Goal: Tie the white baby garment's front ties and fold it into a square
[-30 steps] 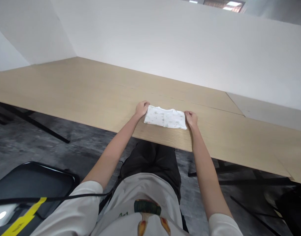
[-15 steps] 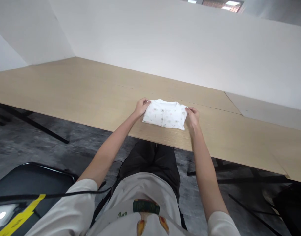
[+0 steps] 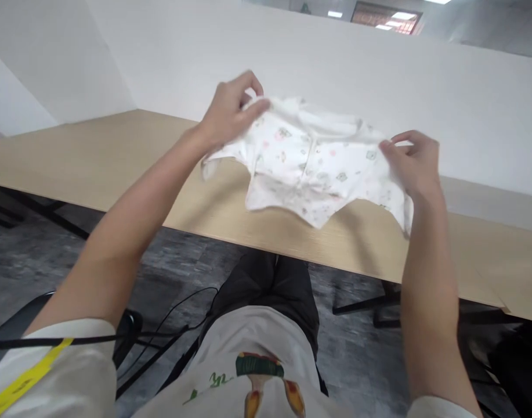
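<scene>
A small white baby shirt (image 3: 292,148) with a scattered print and a front placket hangs in the air over the table, blurred by motion. My left hand (image 3: 237,110) pinches it at one shoulder, thumb against fingers. At the opposite shoulder, my right hand (image 3: 413,157) has the cloth between thumb and fingers. Both sleeves droop outward, and the lower body of the shirt falls in loose folds with its hem above the tabletop.
The light wooden table (image 3: 130,151) runs across the view against a white partition wall (image 3: 183,52). At the lower left are a dark chair (image 3: 13,319) and a black cable (image 3: 161,334) with a yellow tag (image 3: 28,377). A dark object (image 3: 518,366) lies at the lower right.
The shirt lay folded on the table with both hands at its upper corners. Both hands have risen and spread apart, and the shirt has come unfolded off the table.
</scene>
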{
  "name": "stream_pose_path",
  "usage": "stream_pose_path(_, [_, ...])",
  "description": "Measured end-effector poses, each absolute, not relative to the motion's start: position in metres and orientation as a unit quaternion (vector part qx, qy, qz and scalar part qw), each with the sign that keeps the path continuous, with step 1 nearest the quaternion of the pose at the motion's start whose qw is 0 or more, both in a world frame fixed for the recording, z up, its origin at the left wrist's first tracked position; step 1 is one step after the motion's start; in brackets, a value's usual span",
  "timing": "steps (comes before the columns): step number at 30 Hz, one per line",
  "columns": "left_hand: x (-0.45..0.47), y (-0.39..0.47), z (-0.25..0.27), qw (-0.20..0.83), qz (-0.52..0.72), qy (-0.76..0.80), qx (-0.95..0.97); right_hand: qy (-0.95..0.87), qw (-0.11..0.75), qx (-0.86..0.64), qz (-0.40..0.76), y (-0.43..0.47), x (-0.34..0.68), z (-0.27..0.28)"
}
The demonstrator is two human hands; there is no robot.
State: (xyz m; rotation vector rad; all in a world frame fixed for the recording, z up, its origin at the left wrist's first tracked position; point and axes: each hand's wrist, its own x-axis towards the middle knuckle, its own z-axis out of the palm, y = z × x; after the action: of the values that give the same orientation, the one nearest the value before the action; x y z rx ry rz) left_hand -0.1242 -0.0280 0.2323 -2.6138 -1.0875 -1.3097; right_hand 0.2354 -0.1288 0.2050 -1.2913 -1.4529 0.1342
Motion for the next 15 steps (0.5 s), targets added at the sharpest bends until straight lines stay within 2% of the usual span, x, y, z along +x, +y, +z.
stream_pose_path(4, [-0.119, 0.021, 0.158, -0.108, -0.325, -0.363, -0.867, -0.634, 0.374, -0.674, 0.062, -0.098, 0.245, 0.155])
stream_pose_path(8, [-0.114, 0.058, 0.07, -0.22, -0.253, -0.402, -0.852, -0.657, 0.197, -0.723, 0.082, -0.066, 0.255, 0.093])
stream_pose_path(11, [-0.121, 0.06, 0.038, -0.211, -0.207, -0.422, -0.857, -0.675, 0.126, -0.722, 0.087, -0.06, 0.269, 0.069])
stream_pose_path(15, [-0.152, 0.058, 0.034, -0.185, -0.148, -0.452, -0.86, -0.691, 0.095, -0.706, 0.121, -0.072, 0.299, 0.063])
